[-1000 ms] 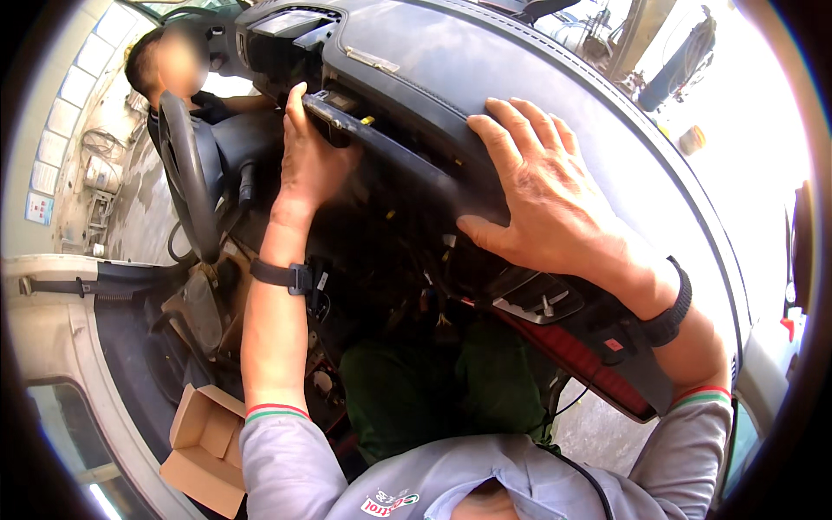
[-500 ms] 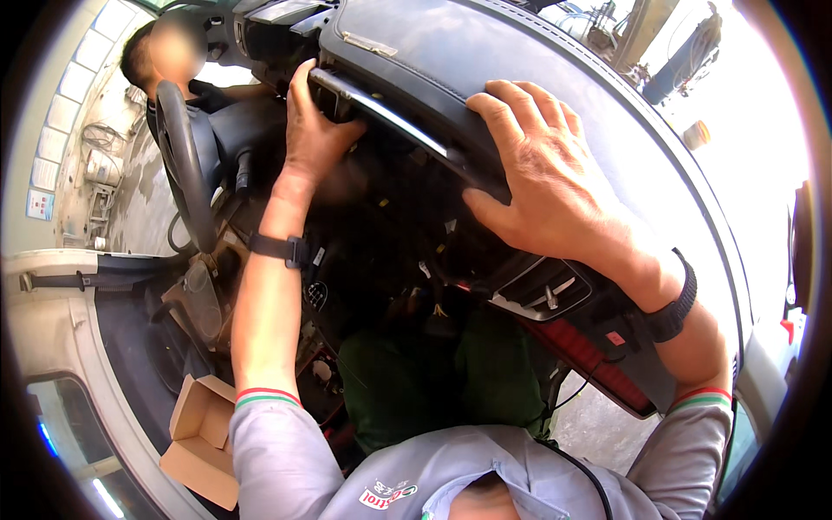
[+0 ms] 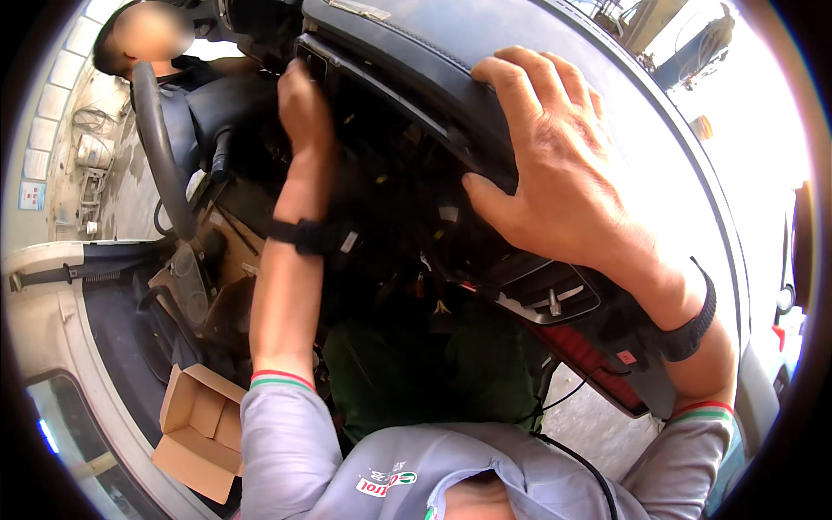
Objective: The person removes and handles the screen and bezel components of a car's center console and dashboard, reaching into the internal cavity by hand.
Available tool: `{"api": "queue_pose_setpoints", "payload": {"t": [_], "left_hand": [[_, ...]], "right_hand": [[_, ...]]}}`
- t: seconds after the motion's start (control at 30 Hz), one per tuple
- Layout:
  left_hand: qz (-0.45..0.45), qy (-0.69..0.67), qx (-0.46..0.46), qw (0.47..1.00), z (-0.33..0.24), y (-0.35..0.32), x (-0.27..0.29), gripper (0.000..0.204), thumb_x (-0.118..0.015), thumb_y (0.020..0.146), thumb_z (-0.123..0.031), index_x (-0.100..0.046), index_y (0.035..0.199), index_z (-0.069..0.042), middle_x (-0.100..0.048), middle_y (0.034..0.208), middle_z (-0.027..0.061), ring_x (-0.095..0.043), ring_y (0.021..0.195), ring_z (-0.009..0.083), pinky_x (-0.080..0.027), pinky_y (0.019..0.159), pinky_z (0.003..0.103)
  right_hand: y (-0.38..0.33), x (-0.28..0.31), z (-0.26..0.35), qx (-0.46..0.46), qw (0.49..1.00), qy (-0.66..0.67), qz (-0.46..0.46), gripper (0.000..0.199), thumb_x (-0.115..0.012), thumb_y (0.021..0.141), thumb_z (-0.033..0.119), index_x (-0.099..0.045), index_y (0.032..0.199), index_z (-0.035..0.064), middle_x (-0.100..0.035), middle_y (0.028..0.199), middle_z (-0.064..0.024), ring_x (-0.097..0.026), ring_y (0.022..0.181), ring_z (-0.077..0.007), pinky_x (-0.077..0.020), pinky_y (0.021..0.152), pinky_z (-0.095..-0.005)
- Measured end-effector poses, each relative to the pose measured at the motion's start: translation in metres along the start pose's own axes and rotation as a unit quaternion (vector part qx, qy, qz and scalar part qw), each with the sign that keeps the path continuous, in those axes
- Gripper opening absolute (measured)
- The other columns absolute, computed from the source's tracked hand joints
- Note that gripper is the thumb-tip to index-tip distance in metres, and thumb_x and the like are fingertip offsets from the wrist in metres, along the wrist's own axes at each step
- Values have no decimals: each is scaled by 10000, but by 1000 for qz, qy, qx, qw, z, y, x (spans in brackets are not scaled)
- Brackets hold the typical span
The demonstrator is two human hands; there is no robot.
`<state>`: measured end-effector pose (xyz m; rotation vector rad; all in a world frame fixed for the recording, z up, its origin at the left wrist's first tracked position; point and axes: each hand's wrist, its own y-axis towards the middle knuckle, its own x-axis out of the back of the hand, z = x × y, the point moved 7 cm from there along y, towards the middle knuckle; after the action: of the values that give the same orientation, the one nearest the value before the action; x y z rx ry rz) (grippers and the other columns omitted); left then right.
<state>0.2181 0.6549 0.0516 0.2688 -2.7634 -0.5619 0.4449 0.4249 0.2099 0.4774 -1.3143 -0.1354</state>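
Note:
A dark dashboard [image 3: 416, 43] with a stitched edge lies across the far side. Along its front runs a long trim strip [image 3: 381, 87] above a dark, opened cavity [image 3: 390, 199] with loose connectors. My left hand [image 3: 308, 113] is just below the strip's left end, its fingers curled but smeared by motion; whether it holds anything is unclear. My right hand [image 3: 555, 156] lies spread on the dashboard's padded edge, fingers on top and thumb over the front. Nothing is in it. An air vent [image 3: 555, 295] sits beneath the right wrist.
At the left stand a steering wheel [image 3: 165, 156] and another person [image 3: 147, 52] beyond it. An open cardboard box [image 3: 204, 429] lies at the lower left. A red-lined panel [image 3: 598, 368] and a thin black cable [image 3: 572, 399] are at the lower right.
My left hand has come off the trim strip's left end and dropped slightly below it. My right hand keeps its place on the dashboard edge. The view has shifted a little.

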Motion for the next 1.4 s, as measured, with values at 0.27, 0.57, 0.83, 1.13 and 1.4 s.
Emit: {"api": "queue_pose_setpoints", "payload": {"t": [0.27, 0.57, 0.83, 1.13, 1.4], "left_hand": [[40, -213, 161, 963, -2, -15, -14, 606, -415, 1101, -453, -507, 1456, 30, -566, 1403, 110, -504, 1284, 211, -350, 1137, 342], [-67, -3, 61, 996, -41, -24, -16, 713, -454, 1056, -489, -455, 1439, 112, -522, 1430, 341, -495, 1344, 451, -387, 1126, 436], [-6, -26, 97, 995, -45, -68, 18, 679, -553, 1019, -413, -472, 1440, 113, -602, 1351, 306, -585, 1254, 392, -437, 1076, 406], [118, -82, 267, 953, -56, -244, 16, 630, -742, 981, -300, -469, 1407, 74, -640, 1273, 161, -645, 1068, 192, -527, 876, 314], [249, 144, 187, 939, -115, -240, -2, 851, -733, 844, -125, -197, 1441, 158, -697, 1000, 268, -730, 938, 326, -567, 842, 379]], "right_hand": [[0, 0, -5, 7, 1000, 11, -11, 764, -831, 731, 273, -511, 1365, -9, -519, 1362, -246, -441, 1349, -446, -352, 1141, -539], [-1, 2, -7, 9, 1000, 10, -21, 761, -842, 727, 284, -523, 1356, -2, -525, 1358, -244, -452, 1339, -445, -360, 1124, -551], [-1, -2, -10, 22, 999, 16, -39, 703, -837, 732, 285, -550, 1309, 4, -559, 1315, -229, -493, 1297, -436, -388, 1096, -549], [0, 9, -6, 14, 1000, 10, 1, 676, -799, 791, 364, -569, 1302, -14, -587, 1283, -245, -523, 1260, -409, -423, 1074, -504], [6, 5, -7, -6, 997, -9, 78, 783, -803, 794, 415, -491, 1363, -22, -521, 1352, -254, -460, 1306, -420, -387, 1103, -507]]}}
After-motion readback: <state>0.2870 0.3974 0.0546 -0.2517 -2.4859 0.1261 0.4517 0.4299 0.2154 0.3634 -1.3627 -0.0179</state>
